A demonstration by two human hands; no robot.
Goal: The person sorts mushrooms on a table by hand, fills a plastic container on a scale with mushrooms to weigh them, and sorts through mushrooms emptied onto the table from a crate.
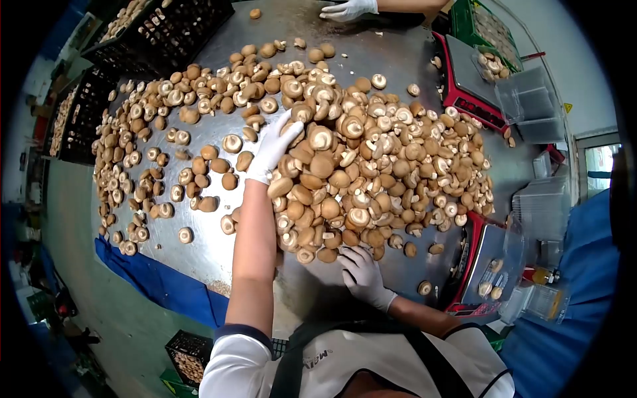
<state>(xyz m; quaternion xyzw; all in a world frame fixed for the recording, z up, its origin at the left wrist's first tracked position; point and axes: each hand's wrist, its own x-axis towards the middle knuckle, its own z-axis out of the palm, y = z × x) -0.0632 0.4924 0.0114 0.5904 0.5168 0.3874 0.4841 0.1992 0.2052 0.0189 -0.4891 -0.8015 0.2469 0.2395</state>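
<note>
A large heap of brown-capped mushrooms [378, 172] with pale stems covers the middle of the metal table. My left hand [273, 147], in a white glove, rests against the heap's left side with its fingers stretched out and apart. Some of its fingertips are partly hidden among the caps. At the heap's near edge is my right hand [365, 277], also gloved, open with its fingers spread beside the lowest mushrooms. Neither hand visibly grips a mushroom. Looser mushrooms [199, 166] lie scattered to the left of my left arm.
Black crates [159, 36] of mushrooms stand at the far left. Two red scales [464, 79] [481, 265] sit on the right, the nearer with mushrooms in a clear tray. Stacked clear trays [541, 205] line the right edge. Another person's gloved hand [350, 9] is at the far side.
</note>
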